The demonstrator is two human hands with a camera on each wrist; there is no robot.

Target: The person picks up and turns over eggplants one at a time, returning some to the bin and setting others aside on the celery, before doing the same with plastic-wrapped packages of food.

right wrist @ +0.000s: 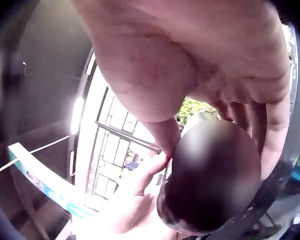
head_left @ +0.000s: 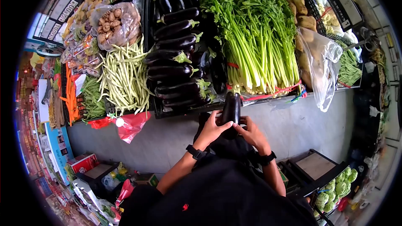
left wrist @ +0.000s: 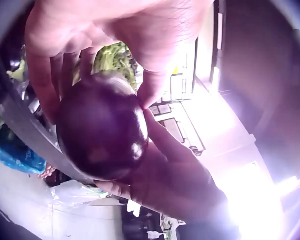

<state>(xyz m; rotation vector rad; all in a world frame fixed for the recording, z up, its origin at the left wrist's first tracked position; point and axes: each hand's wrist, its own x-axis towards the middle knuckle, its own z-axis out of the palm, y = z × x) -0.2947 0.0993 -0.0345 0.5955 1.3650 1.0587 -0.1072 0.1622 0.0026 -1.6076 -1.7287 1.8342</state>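
Both hands hold one dark purple eggplant (head_left: 231,109) in front of the person's body, its stem end pointing toward the celery. The left hand (head_left: 214,129) grips it from the left, and the right hand (head_left: 252,133) from the right, with the two thumbs meeting on top. In the left wrist view the rounded bottom of the eggplant (left wrist: 102,130) sits between thumb and fingers. The right wrist view shows the same end of the eggplant (right wrist: 215,175), with fingers curled along its far side. A crate of stacked eggplants (head_left: 173,73) lies just beyond the left hand.
A large bunch of celery (head_left: 261,42) stands beyond the hands, tied with red ribbon. To the left are pale long beans (head_left: 125,77), carrots (head_left: 72,94) and bagged mushrooms (head_left: 112,23). A clear plastic bag (head_left: 322,62) hangs at the right, by the potatoes (head_left: 307,23). Cabbages (head_left: 339,186) lie lower right.
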